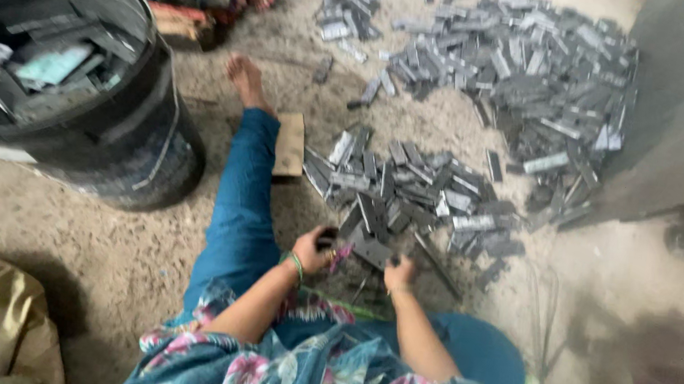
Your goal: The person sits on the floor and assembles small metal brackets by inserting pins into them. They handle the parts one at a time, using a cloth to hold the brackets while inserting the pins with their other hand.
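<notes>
A seated person sorted small flat grey metal strips on a dusty concrete floor (98, 251).

From left: a black round bucket (123, 139) already held a layer of strips; the left hand (315, 250) had its grip pressed around a small dark object, the right hand (399, 272) pinching a flat grey metal strip (373, 250) at the near heap (418, 196). A larger heap (533, 68) lay beyond, apparently much left to handle.

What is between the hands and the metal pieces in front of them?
Nothing visible. The left hand and right hand already reach the near edge of the pile of flat grey metal pieces. The picture is too blurred to tell what each holds.
</notes>
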Action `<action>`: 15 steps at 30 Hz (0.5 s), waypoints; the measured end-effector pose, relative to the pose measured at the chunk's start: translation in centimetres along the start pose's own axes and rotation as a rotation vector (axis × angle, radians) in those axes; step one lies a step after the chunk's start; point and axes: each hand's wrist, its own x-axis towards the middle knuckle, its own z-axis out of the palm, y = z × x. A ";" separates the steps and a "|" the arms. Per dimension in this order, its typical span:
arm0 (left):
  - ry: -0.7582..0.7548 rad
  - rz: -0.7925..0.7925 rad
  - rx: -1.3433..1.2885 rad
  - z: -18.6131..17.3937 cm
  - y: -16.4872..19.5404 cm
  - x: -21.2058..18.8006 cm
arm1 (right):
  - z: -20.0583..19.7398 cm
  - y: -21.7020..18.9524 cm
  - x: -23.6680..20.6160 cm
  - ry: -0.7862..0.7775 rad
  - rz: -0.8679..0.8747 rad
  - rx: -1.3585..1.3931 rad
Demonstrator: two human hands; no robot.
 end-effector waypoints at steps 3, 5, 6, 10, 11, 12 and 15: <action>0.034 0.024 -0.137 0.5 -3.2 -1.4 | 0.4 1.6 0.5 0.041 -0.063 -0.014; 0.138 0.007 -0.256 0.5 -5.0 -2.1 | 0.9 2.5 1.0 -0.040 -0.032 -0.042; 0.176 -0.052 -0.320 0.3 -5.7 -2.3 | 1.2 2.7 1.4 -0.107 0.084 0.044; 0.270 -0.113 -0.462 -0.4 -6.5 -1.9 | 2.8 1.9 3.0 0.027 -0.184 -0.016; 0.279 -0.091 -0.472 -0.4 -6.5 -1.8 | 3.3 1.5 3.3 -0.006 -0.197 -0.012; 0.280 -0.100 -0.468 -0.5 -6.5 -1.6 | 3.8 1.0 3.5 -0.037 -0.213 -0.006; 0.274 -0.104 -0.471 -0.4 -6.2 -1.1 | 5.3 -0.4 3.7 -0.196 -0.202 -0.110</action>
